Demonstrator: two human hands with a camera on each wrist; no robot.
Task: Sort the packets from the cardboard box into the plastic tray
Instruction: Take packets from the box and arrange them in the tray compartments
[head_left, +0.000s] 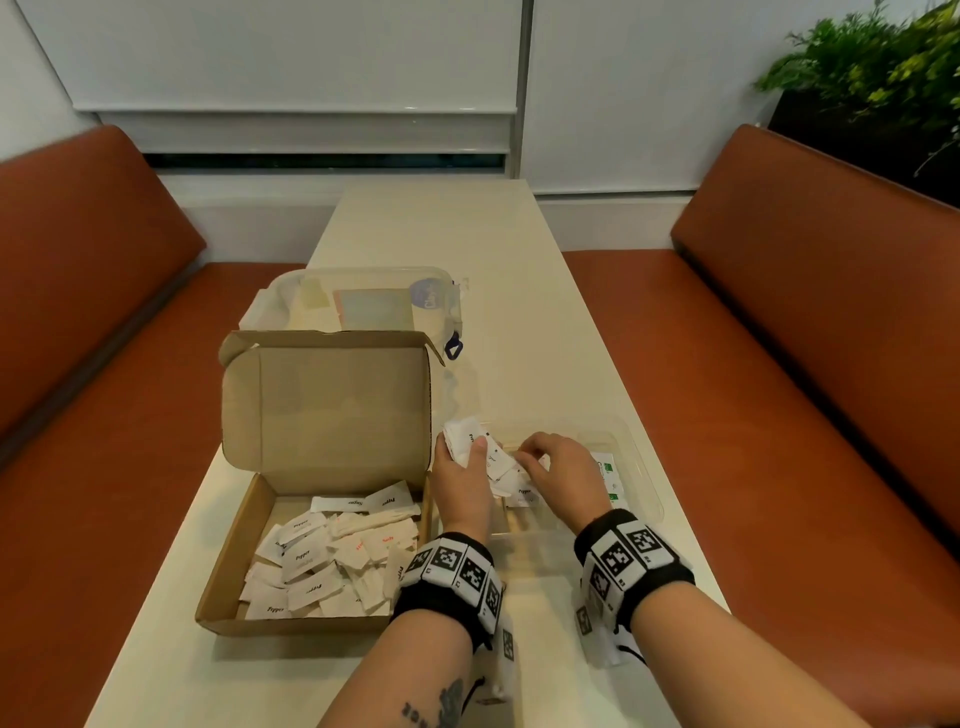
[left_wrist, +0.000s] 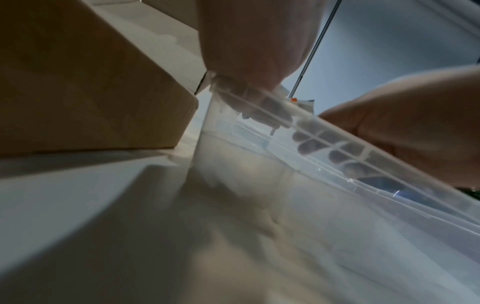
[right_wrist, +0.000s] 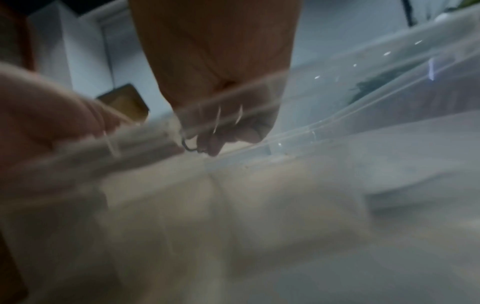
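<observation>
Wristbands with black-and-white markers sit lowest in the head view, and just above them my left hand (head_left: 461, 480) grips a bunched fan of white packets (head_left: 475, 441) at centre frame, thumb over the top, held above the left end of the clear plastic tray (head_left: 641, 457). My right hand (head_left: 558, 465) curls down into the tray, fingertips pinched; I judge it is drawing one packet out of the bunch or setting one down, though which I cannot tell, since both wrist views look up through blurred plastic. These packets look feather-light, thin and limp, and I expect them to slide over each other easily, so I would take each by an edge between thumb and forefinger and keep the fan squeezed lightly to stop it spilling. Some packets already lie in the tray, including a few with green marks at its right end. Left of the tray, touching or nearly so, the cardboard box (head_left: 228, 587) stands with its lid up and many packets remaining inside. Beyond it, toward upper centre, a lidded clear container (head_left: 358, 296) rests on the pale table (head_left: 467, 234).
</observation>
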